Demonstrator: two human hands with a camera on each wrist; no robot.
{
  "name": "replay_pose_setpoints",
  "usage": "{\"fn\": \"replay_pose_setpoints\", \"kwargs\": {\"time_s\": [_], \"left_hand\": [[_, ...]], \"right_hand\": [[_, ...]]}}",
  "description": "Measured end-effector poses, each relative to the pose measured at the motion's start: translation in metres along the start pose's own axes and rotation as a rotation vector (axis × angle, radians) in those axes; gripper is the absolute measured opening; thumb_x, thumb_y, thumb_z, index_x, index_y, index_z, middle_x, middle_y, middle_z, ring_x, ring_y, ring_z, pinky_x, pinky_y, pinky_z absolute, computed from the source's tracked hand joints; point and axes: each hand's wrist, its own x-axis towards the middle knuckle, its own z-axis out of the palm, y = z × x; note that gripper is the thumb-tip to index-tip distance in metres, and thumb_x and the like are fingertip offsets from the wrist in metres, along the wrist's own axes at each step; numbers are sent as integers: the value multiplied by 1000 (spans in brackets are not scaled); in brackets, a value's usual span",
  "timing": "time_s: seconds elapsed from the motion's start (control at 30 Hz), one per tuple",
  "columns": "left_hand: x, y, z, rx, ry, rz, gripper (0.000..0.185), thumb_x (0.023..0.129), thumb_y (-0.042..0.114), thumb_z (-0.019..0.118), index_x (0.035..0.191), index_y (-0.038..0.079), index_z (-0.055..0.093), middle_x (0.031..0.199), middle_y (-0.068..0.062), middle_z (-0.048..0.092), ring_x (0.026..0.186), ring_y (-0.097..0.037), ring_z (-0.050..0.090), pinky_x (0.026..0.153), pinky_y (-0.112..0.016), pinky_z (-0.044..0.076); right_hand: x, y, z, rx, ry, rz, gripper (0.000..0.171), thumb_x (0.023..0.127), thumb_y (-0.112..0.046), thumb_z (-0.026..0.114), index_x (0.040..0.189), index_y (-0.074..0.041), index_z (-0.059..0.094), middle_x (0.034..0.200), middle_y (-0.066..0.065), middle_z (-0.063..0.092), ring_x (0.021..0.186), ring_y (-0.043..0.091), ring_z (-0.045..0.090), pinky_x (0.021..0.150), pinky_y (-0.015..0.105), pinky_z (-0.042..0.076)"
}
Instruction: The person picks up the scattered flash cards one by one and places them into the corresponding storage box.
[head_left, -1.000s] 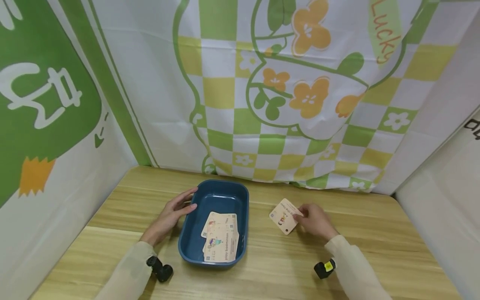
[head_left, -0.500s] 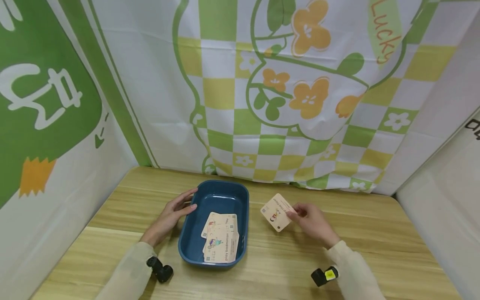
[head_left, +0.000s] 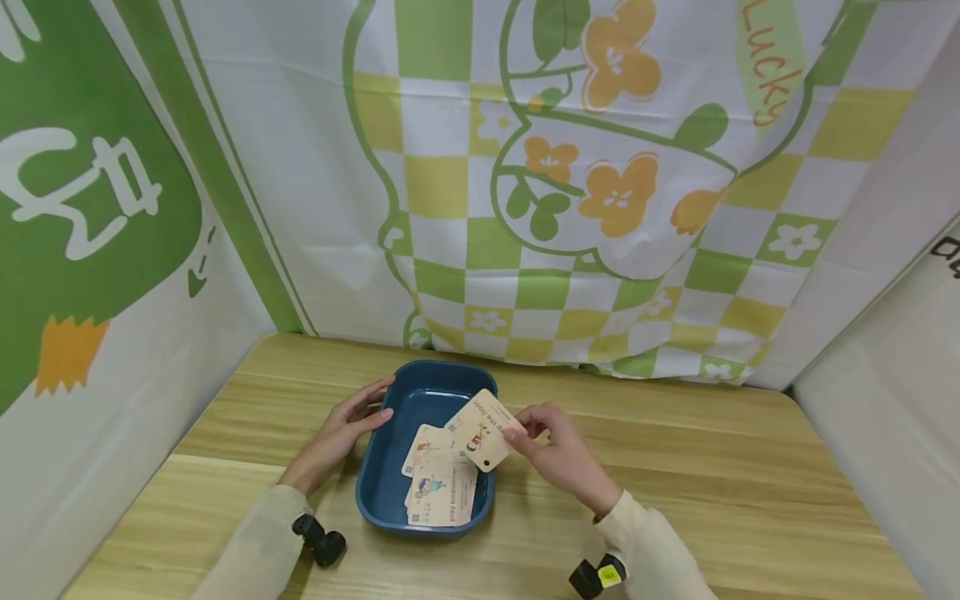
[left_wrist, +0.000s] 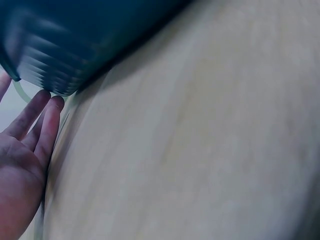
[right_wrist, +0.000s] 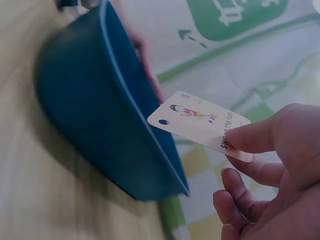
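Observation:
A picture card [head_left: 480, 429] printed "sweep the floor", with a punched hole at one corner, is pinched between thumb and fingers of my right hand [head_left: 558, 454]. It hangs over the right rim of a blue plastic tray [head_left: 363, 492]; in the right wrist view the card [right_wrist: 200, 122] tilts above that rim. Inside the tray lie several overlapping cards [head_left: 442, 492], the top one reading "play badminton". My left hand [head_left: 341, 433] rests on the tray's left side with its fingers spread; the left wrist view has its fingertips against the outer wall [left_wrist: 55, 75].
The tray stands on a wooden table [head_left: 675, 467]. A printed checkered cloth [head_left: 555, 292] hangs along the table's back edge, and white side panels [head_left: 232, 275] flank the table. Black wrist cameras [head_left: 322, 540] are strapped at both sleeves.
My right hand has carried the card left, from above the table beside the tray to over the tray's right rim. My left hand and the tray have stayed put.

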Motion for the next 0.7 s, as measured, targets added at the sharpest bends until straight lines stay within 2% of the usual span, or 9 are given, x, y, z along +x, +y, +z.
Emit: {"fn": "replay_pose_setpoints", "kwargs": {"time_s": [0.17, 0.3, 0.5, 0.7], "left_hand": [[-1, 2, 0, 4, -4, 4, 60, 102, 28, 64, 156, 18, 41, 159, -16, 36, 146, -42, 30, 116, -64, 22], [-3, 4, 1, -2, -11, 9, 59, 102, 26, 63, 156, 16, 41, 158, -18, 36, 145, -42, 30, 116, -64, 22], [-2, 4, 2, 10, -6, 6, 60, 102, 27, 63, 157, 16, 41, 158, -18, 36, 145, -42, 30, 116, -66, 20], [-3, 3, 1, 4, 0, 7, 59, 102, 26, 63, 156, 16, 41, 158, -19, 36, 145, -43, 30, 116, -66, 19]], "right_hand": [[0, -7, 20, -19, -53, -19, 7, 97, -13, 71, 91, -9, 72, 91, 0, 59, 87, 18, 54, 81, 42, 48], [-2, -9, 27, -36, -84, -42, 6, 96, -15, 72, 92, -10, 73, 91, 0, 58, 88, 18, 56, 82, 43, 49], [-5, -7, 27, -59, -73, -36, 6, 94, -19, 75, 93, -13, 74, 90, 0, 57, 88, 18, 54, 79, 39, 47], [-10, -1, 16, -58, -41, -21, 6, 93, -18, 75, 96, -13, 73, 91, -1, 59, 90, 19, 54, 76, 34, 44]]}}
